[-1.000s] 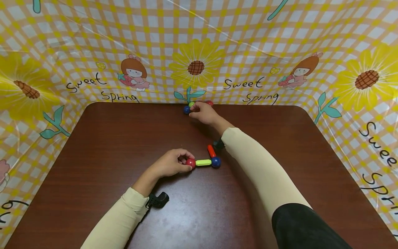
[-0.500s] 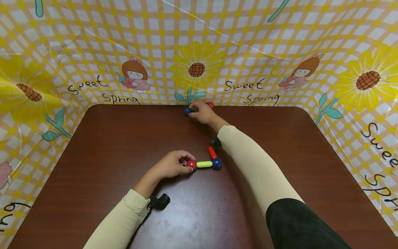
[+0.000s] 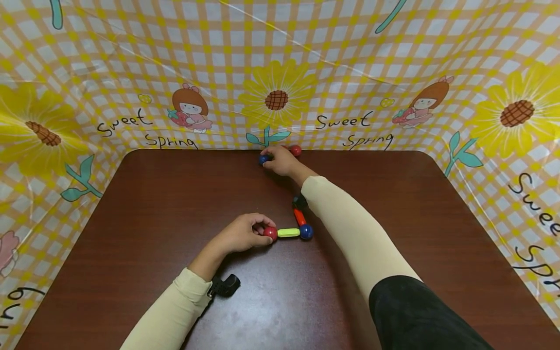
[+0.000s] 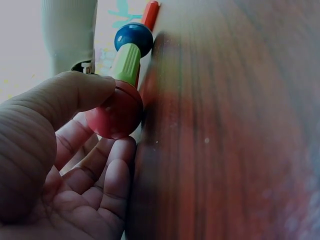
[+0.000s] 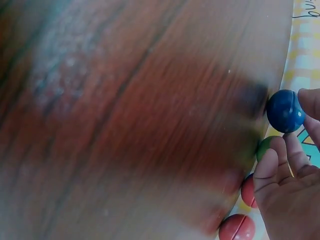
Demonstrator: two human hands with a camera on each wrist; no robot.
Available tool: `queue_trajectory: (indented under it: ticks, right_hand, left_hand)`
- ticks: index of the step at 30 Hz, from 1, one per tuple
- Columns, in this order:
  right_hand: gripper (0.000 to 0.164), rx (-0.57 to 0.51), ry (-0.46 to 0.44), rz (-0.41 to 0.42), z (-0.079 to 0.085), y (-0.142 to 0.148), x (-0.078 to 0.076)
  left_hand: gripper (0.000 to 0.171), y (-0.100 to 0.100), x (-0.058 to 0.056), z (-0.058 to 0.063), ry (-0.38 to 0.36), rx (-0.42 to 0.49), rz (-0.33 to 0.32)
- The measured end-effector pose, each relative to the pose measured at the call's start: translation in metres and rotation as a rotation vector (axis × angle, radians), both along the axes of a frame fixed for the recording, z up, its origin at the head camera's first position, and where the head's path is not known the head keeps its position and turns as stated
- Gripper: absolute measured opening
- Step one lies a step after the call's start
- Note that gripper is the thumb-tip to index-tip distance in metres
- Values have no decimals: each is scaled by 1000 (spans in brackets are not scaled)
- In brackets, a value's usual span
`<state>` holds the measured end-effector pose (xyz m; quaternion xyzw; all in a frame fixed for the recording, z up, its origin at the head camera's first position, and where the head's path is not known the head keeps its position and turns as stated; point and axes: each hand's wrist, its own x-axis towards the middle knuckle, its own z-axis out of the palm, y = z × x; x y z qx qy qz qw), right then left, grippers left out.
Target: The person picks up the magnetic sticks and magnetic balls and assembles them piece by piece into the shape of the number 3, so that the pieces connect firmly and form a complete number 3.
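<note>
My left hand (image 3: 245,232) holds a red ball (image 3: 271,234) between thumb and fingers, low over the table. From that ball a yellow-green rod (image 3: 288,233) runs to a blue ball (image 3: 306,232), and a red rod (image 3: 299,217) joins there at an angle. In the left wrist view the thumb lies on top of the red ball (image 4: 117,112). At the table's far edge my right hand (image 3: 282,161) pinches another blue ball (image 5: 285,111) with its thumb and fingertips. A green ball (image 5: 263,148) sits beside it, partly hidden by the fingers.
Two more red balls, one a partly covered red ball (image 5: 247,190) and one a nearer red ball (image 5: 237,229), stand along the far edge by the right hand. A checked flower-print cloth (image 3: 350,73) rises behind and beside the brown table (image 3: 175,194).
My right hand has shifted slightly left onto the blue ball, and the green ball has gone out of sight behind it in the head view. The left hand keeps its hold.
</note>
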<state>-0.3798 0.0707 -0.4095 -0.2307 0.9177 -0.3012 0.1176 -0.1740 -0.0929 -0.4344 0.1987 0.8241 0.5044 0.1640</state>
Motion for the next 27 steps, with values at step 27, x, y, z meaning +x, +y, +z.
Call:
queue_trajectory:
  ticks: [27]
  right_hand:
    - [30, -30, 5, -45, 8, 13, 12]
  left_hand:
    - [26, 1, 2, 2, -1, -16, 18]
